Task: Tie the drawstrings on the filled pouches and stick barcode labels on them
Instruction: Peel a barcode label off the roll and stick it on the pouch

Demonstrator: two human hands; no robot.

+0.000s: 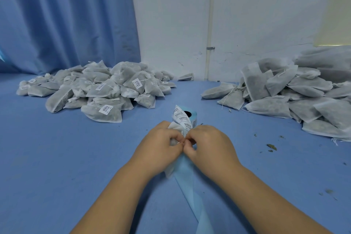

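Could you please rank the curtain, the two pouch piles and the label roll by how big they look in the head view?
1. curtain: largest.
2. left pile and right pile: these look alike, and the right one runs off frame, so I won't rank them.
3. label roll: smallest.

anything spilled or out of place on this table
Yes: dark dried leaf bits lie scattered on the blue table at the right, in front of the unlabelled pouch pile. They look like filling spilled from pouches, though no torn pouch shows.
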